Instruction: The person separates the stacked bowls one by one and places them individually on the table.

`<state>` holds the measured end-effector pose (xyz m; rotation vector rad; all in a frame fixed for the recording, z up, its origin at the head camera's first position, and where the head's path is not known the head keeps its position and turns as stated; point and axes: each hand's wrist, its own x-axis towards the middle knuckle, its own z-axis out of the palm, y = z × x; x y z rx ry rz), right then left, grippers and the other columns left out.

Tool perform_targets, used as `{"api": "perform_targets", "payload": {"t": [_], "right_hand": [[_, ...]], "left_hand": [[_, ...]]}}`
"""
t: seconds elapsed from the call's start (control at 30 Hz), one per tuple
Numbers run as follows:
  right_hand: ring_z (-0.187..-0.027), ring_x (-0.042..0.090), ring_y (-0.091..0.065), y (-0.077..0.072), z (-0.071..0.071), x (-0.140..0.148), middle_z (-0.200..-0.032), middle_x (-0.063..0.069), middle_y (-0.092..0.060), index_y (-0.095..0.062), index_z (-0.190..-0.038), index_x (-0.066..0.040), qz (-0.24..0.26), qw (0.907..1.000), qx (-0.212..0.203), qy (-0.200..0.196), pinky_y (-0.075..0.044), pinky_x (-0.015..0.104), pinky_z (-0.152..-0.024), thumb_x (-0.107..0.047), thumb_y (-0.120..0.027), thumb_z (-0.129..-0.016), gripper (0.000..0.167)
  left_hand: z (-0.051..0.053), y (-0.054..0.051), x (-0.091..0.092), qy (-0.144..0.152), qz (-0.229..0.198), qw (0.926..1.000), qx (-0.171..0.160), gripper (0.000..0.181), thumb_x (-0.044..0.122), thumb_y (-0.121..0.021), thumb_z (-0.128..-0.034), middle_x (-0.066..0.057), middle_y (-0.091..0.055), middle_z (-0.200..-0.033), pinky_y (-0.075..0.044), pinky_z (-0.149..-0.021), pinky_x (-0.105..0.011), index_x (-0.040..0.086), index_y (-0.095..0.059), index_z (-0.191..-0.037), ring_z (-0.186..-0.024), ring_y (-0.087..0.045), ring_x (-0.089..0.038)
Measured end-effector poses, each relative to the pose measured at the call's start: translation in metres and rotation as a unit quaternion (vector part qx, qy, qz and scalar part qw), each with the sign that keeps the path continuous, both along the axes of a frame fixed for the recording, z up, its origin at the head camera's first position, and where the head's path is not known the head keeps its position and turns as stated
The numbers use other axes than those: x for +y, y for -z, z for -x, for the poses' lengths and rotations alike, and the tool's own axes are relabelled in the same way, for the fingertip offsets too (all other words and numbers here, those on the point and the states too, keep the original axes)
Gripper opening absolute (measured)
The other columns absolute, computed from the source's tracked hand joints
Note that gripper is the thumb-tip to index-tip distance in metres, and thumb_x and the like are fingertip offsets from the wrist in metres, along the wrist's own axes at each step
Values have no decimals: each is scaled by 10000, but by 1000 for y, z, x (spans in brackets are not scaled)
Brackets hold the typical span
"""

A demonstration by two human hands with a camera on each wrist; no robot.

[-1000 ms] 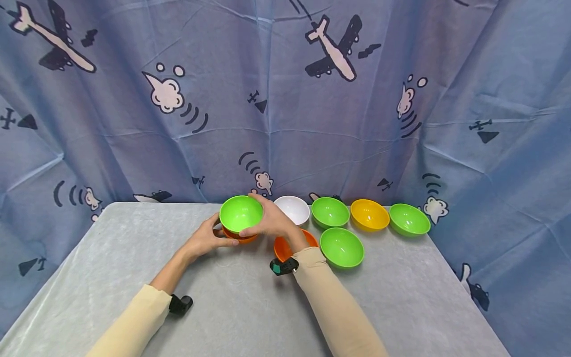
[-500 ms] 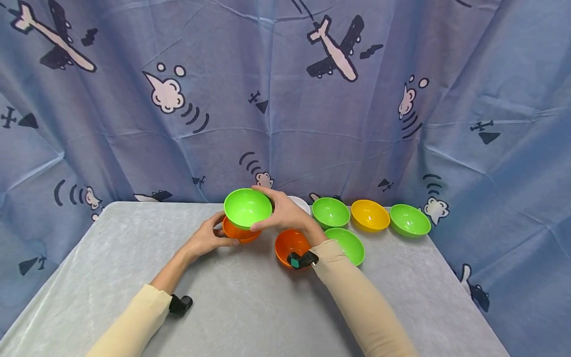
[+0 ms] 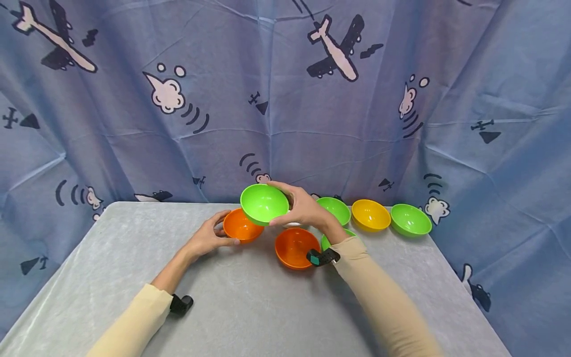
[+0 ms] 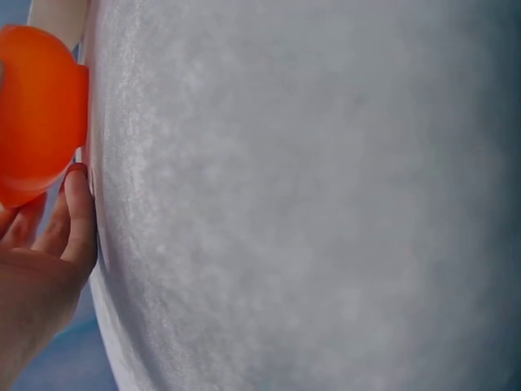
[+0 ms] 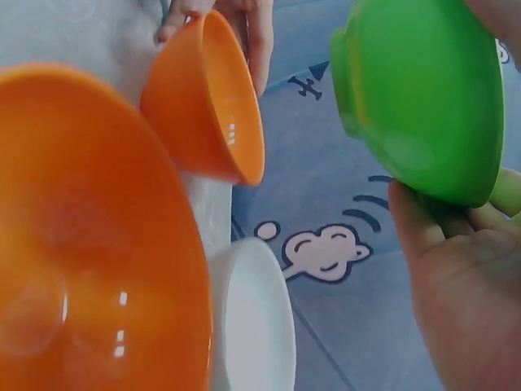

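Note:
My right hand (image 3: 305, 206) holds a green bowl (image 3: 263, 203) by its right side, up off the table and tilted toward the head camera. Thumb and fingers pinch that bowl's rim and wall in the right wrist view. On the left, an orange bowl (image 3: 242, 227) stands on the table, and my left hand (image 3: 206, 240) grips its left side with curled fingers. The left wrist view shows those fingers low against the orange wall. Just right of it sits a second orange bowl (image 3: 292, 247), partly behind the wrist camera. A white bowl (image 5: 259, 322) is mostly hidden in the head view.
Along the back right stand a green bowl (image 3: 336, 210), a yellow bowl (image 3: 370, 215) and another green bowl (image 3: 410, 220). My right forearm covers most of a nearer green bowl (image 3: 329, 242). A blue printed curtain (image 3: 214, 99) hangs behind the grey-white table (image 3: 241, 307).
My right hand has lifted the green bowl out of the left orange bowl and carried it up and to the right. The left hand stays at the orange bowl.

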<state>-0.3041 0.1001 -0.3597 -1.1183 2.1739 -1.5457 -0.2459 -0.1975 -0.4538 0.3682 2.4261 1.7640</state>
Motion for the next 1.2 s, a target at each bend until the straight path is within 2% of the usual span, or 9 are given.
{"api": "perform_targets", "payload": {"t": [0.13, 0.23, 0.5, 0.67, 0.9, 1.07, 1.2], "right_hand": [[-1219, 262, -519, 0, 0, 13, -1438, 51, -527, -409, -1557, -77, -4, 9997, -146, 177, -515, 419, -969, -124, -926, -740, 968], [-1228, 284, -516, -1, -1, 25, -1447, 76, -517, -407, -1553, -61, 88, 9994, -222, 251, -507, 436, -978, -88, -927, -728, 976], [-1245, 277, -501, -3, -3, 68, -1479, 88, -485, -388, -1562, -65, -122, 9989, 60, 439, -504, 366, -973, -91, -921, -751, 971], [-1252, 269, -492, -4, -7, 97, -1502, 69, -463, -376, -1576, -99, -166, 9983, 67, 563, -514, 334, -942, -90, -912, -763, 973], [-1258, 304, -481, -1, -15, 133, -1531, 116, -420, -345, -1580, -56, -376, 9954, 112, 879, -528, 313, -915, -58, -902, -766, 987], [-1242, 301, -493, 4, -22, 156, -1520, 133, -431, -359, -1582, -89, -623, 9902, 244, 1224, -537, 292, -887, -82, -915, -757, 995], [-1286, 318, -464, 8, -26, 170, -1552, 141, -389, -343, -1592, -111, -535, 9900, 229, 1285, -525, 290, -913, -56, -891, -783, 978]], "left_hand": [[1, 1, 1, -33, 20, 10000, -51, 1001, 108, -871, -824, -243, -271, -1596, -432, -1052, -515, -11, -232, -1585, -1251, -547, -443], [1, 1, 3, -88, 97, 9999, -73, 1008, 142, -874, -828, -220, -246, -1614, -464, -1027, -487, 18, -233, -1595, -1222, -570, -422], [0, -3, 5, -80, 298, 9994, 131, 957, 110, -853, -846, -250, -263, -1601, -517, -909, -402, -24, -253, -1578, -1060, -653, -356], [-1, -4, 5, -62, 278, 9995, 141, 950, 102, -846, -851, -265, -262, -1597, -507, -930, -442, -29, -249, -1579, -1054, -650, -366], [0, -2, 3, -139, 378, 9992, 44, 953, 154, -863, -843, -227, -286, -1599, -500, -952, -430, -1, -277, -1579, -1068, -650, -341], [1, -2, 4, -165, 423, 9990, -35, 969, 192, -878, -831, -212, -293, -1600, -488, -988, -453, 15, -290, -1581, -1087, -639, -338], [0, -3, 4, -158, 444, 9989, -28, 952, 180, -869, -840, -220, -297, -1596, -494, -969, -445, 20, -292, -1580, -1069, -648, -332]]}}
